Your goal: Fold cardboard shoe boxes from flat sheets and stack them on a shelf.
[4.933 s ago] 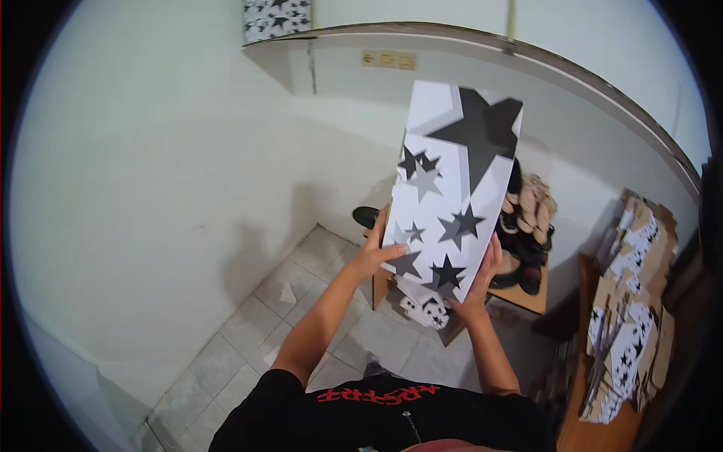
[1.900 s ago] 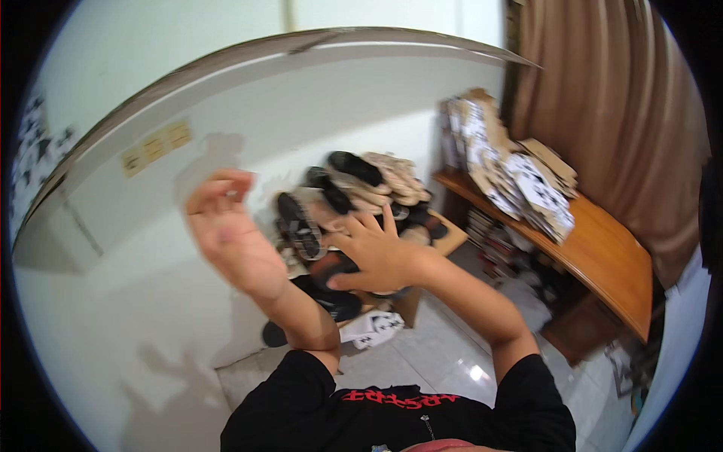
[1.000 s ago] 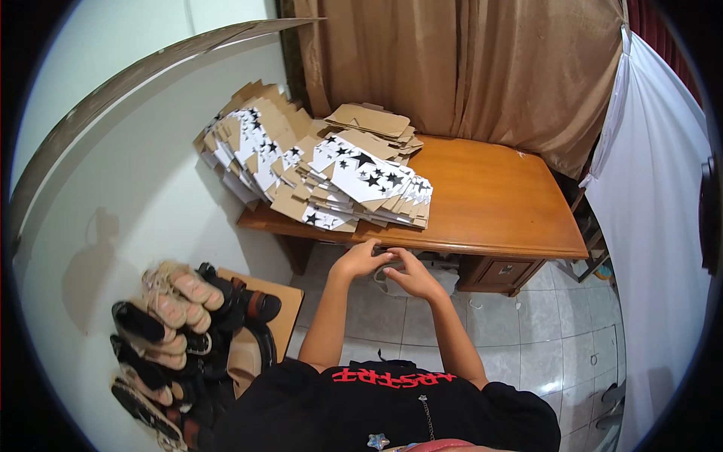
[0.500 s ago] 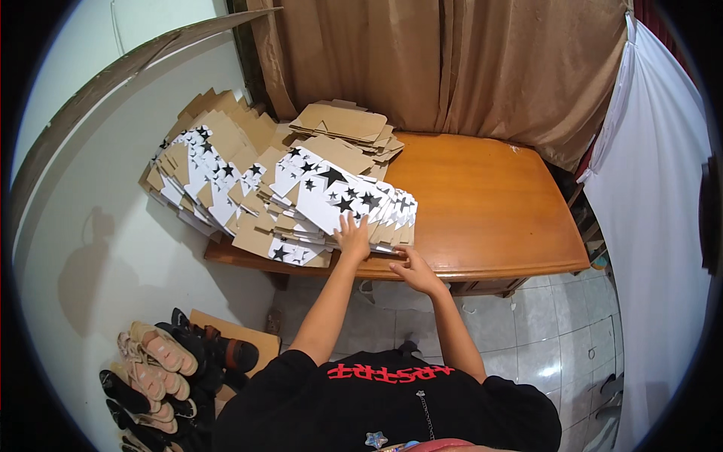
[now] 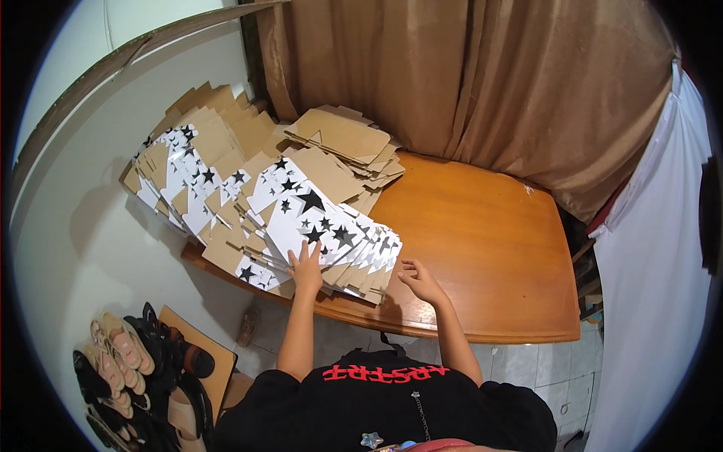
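Spread open, the left hand lies on the near edge of a white star-printed sheet, its fingers pointing away from the person; how firmly it presses cannot be told. Most of this sheet extends beyond the left fingertips, and it tops a stack of flat cardboard that reaches toward the right hand. That hand is empty, its fingers loosely bent with a gap before the thumb, just to the right of the stack's near right end and above the near part of the brown tabletop. To the left of the left hand and farther off, a second pile of star-printed and brown cardboard leans toward the wall. Straight beyond the hands, behind the sheet, plain brown pieces are heaped unevenly, and a brown curtain hangs past them. Well to the right of the right hand, a white cloth drapes down. Low to the left of the left hand, beige and black shoes crowd a light wooden board, well apart from the cardboard.
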The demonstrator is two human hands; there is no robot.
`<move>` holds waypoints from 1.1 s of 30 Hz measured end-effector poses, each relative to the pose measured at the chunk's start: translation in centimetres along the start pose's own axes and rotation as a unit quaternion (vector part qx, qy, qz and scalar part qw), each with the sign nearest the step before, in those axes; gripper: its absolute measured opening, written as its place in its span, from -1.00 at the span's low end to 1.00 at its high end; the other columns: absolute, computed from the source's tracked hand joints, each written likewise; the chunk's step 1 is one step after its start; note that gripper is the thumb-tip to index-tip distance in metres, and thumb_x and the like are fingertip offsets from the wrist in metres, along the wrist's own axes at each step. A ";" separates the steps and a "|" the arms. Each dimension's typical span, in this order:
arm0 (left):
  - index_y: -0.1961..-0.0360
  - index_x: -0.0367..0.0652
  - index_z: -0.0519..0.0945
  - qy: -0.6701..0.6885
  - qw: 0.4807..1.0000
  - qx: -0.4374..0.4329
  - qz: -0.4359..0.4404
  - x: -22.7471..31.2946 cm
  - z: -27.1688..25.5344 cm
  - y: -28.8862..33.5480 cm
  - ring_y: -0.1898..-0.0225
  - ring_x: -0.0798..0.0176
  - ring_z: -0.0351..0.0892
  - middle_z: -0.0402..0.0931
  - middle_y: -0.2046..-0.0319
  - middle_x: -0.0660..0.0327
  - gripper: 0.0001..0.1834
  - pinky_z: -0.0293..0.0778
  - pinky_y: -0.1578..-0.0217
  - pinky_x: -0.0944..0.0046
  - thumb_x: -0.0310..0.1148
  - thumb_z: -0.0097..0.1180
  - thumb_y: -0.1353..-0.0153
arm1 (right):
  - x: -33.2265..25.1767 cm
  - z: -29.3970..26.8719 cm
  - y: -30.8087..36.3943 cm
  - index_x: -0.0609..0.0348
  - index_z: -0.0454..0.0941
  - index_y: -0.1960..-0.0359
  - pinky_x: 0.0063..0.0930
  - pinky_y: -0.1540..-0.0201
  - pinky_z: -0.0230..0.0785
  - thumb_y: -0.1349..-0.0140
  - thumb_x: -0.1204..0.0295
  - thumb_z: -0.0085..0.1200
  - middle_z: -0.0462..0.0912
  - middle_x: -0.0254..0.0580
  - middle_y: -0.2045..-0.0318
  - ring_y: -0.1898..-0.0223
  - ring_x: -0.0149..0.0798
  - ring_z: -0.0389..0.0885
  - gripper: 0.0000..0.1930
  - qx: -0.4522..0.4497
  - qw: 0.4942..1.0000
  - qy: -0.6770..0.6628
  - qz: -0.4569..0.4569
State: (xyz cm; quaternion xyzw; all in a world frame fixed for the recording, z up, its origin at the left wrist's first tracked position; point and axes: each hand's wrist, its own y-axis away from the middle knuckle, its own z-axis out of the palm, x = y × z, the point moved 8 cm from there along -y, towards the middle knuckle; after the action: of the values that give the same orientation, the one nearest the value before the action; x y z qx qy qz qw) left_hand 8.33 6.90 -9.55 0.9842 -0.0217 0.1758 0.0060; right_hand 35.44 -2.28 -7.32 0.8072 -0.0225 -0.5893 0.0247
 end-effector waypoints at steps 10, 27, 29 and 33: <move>0.37 -0.28 0.61 0.229 0.898 0.351 0.133 4.4 -16.2 0.0 0.14 0.04 0.52 0.59 0.30 0.07 -0.79 0.38 0.04 0.16 -0.59 0.20 0.14 | 0.8 -0.9 -4.4 0.34 0.30 -0.07 -0.29 -0.02 0.29 -0.17 0.24 0.06 0.43 0.12 0.02 -0.01 -0.11 0.42 -0.49 -0.025 0.999 -0.010 -0.021; 0.50 -0.24 0.61 0.319 0.722 0.369 0.490 16.3 -20.6 5.3 0.21 0.01 0.57 0.61 0.42 0.18 -0.82 0.51 0.24 0.22 -0.68 0.17 0.21 | -8.5 -5.6 -4.6 0.45 0.07 -0.20 -0.47 0.17 0.49 -0.28 0.29 -0.13 0.45 0.05 0.01 0.11 -0.23 0.56 -0.43 -0.072 0.899 -0.432 -0.011; 0.52 -0.23 0.61 0.330 0.707 0.300 0.549 18.1 -18.4 4.5 0.13 0.00 0.53 0.59 0.34 0.15 -0.82 0.50 0.22 0.21 -0.66 0.21 0.25 | -5.3 -7.1 -4.2 0.46 0.07 -0.19 -0.49 0.13 0.47 -0.23 0.42 -0.08 0.46 0.04 0.01 0.10 -0.24 0.56 -0.45 0.035 0.896 -0.440 -0.038; 0.24 -0.21 0.55 0.432 0.722 0.239 0.485 18.7 -13.8 1.6 -0.09 0.06 0.33 0.33 -0.05 0.06 -0.55 0.29 -0.05 0.11 -0.65 0.27 0.28 | -2.1 -9.0 -2.5 0.43 0.00 -0.22 -0.48 -0.04 0.35 -0.09 0.70 -0.03 0.41 0.02 -0.06 0.00 -0.27 0.48 -0.36 0.141 0.842 -0.513 -0.084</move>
State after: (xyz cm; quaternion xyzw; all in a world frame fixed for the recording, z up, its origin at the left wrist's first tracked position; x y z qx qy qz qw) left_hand 21.02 4.82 9.87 0.6252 -0.4487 0.5598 -0.3073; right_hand 43.40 0.48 -2.73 0.3830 -0.0471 -0.9096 -0.1538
